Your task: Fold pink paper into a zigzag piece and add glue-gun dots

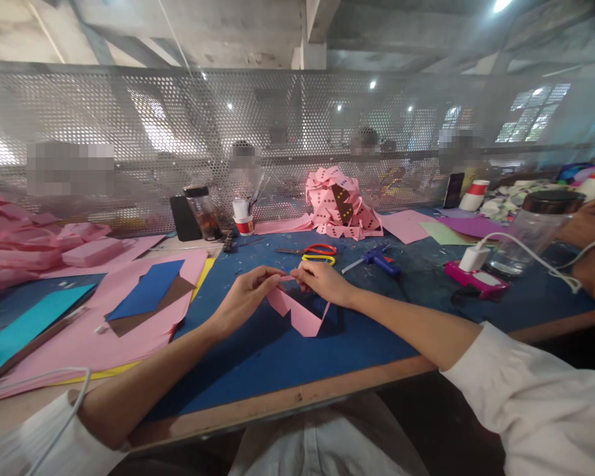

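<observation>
Between my hands, just above the blue table mat (218, 377), is a folded piece of pink paper (305, 318) with notched edges. My left hand (250, 291) pinches its left end between thumb and fingers. The fingers of my right hand (322, 281) are closed on the paper's upper part, close to my left fingertips; the exact grip is partly hidden. Beyond my right hand lie scissors (320, 254) with red and yellow handles. A blue glue gun (381, 260) rests to their right. Behind them stands a heap of folded pink paper pieces (334, 198) with dark dots.
Pink sheets (129, 330) with blue and brown card lie at left, near pink paper boxes (54, 248). A dark-lidded jar (203, 211) and a paper cup (243, 219) stand at the back. At right are a magenta power strip (476, 281), a clear bottle (530, 231) and another person's arm (592, 264).
</observation>
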`<state>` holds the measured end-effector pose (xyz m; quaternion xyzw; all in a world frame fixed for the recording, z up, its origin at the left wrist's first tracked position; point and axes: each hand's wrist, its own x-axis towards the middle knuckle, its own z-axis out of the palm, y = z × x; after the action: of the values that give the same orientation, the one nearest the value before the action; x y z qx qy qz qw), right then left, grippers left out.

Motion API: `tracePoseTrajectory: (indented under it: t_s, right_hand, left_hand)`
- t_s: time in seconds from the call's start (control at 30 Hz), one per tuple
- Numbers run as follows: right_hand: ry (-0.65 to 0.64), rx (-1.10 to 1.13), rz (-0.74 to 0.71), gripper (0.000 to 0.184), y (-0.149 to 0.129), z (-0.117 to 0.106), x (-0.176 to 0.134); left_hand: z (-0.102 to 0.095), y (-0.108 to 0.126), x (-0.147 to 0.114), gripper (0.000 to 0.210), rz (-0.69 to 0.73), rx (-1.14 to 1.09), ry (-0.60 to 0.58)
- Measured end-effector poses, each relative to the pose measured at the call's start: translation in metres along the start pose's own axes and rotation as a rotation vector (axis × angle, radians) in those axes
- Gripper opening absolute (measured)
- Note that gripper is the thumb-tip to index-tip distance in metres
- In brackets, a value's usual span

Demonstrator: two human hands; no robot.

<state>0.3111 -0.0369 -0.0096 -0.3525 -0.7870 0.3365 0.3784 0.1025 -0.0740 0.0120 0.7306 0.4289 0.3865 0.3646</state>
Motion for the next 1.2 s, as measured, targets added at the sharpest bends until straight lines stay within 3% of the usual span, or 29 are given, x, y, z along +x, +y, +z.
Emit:
tracePoseTrajectory:
  t_s: [0.37, 0.57, 0.73, 1.1, 1.2]
  right_hand:
    - [0.064, -0.321, -0.077, 0.049, 0.001, -0.004, 0.001]
    - [0.039, -0.151, -0.031, 0.044, 0.002, -0.004, 0.001]
    - [0.029, 0.022, -0.020, 0.050, 0.002, -0.005, 0.003]
    - [0.016, 0.013, -0.042, 0.037, 0.008, -0.004, 0.004]
    - [0.075, -0.087, -0.099, 0.033, 0.001, -0.011, 0.006]
  left_hand:
    - [-0.003, 0.007, -0.005, 0.031, 0.030, -0.033, -0.092]
    - [-0.004, 0.002, -0.002, 0.027, 0.028, 0.038, -0.049]
    - [-0.004, 0.004, -0.002, 0.027, 0.034, 0.046, -0.032]
    - [-0.004, -0.002, -0.001, 0.029, 0.029, 0.044, -0.033]
    - [-0.004, -0.002, 0.000, 0.027, 0.035, -0.034, -0.051]
